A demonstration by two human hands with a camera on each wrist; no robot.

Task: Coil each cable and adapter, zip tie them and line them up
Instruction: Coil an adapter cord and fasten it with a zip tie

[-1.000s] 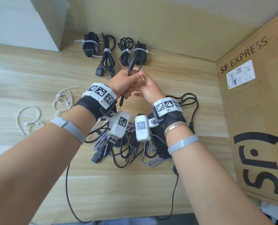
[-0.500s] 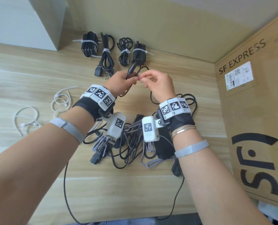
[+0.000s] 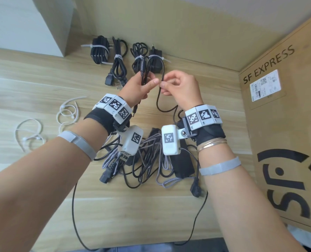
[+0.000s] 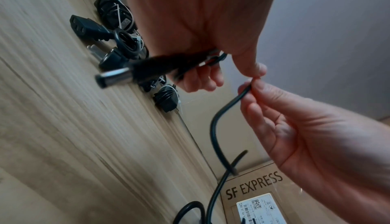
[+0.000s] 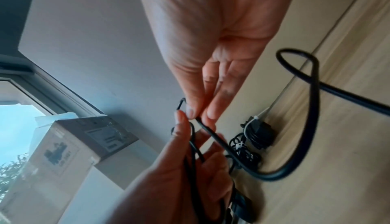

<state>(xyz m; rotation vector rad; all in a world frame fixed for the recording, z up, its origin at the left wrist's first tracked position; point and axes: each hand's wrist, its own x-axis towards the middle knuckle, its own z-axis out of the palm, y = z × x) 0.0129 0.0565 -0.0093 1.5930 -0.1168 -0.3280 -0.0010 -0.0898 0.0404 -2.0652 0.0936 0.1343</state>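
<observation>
The left hand (image 3: 140, 88) grips a folded thin black cable (image 3: 159, 99) above the wooden counter (image 3: 42, 79); the right hand (image 3: 182, 88) pinches its next stretch beside it. Four zip-tied black bundles (image 3: 125, 55) line the far edge.

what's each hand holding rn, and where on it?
Both hold one thin black cable. Left hand grips the folded loops near the barrel plug; right hand pinches the free run between thumb and fingertips.
</observation>
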